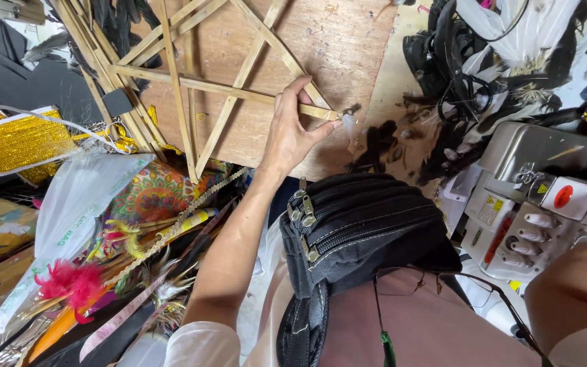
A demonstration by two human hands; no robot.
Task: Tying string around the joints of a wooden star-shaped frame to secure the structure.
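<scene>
A cluttered craft workshop, seen from my remote feed: a scuffed plywood table (pixel 334 47) carries a star-shaped frame of bamboo strips (pixel 191 85), ringed by heaps of black and white feathers (pixel 511 61). The left hand (pixel 292 132) rests on the frame near the table's front edge, its grip pinched on the end of one bamboo strip (pixel 314 110), thumb below, fingers curled on top. Of the right side only the upper arm shows at the lower right; I cannot tell its grip. A roll of gold sequin trim (pixel 22 139) lies at far left, a white plastic bag (pixel 69 211) below it, a grey sewing machine (pixel 538 197) with small yellow warning stickers at right.
</scene>
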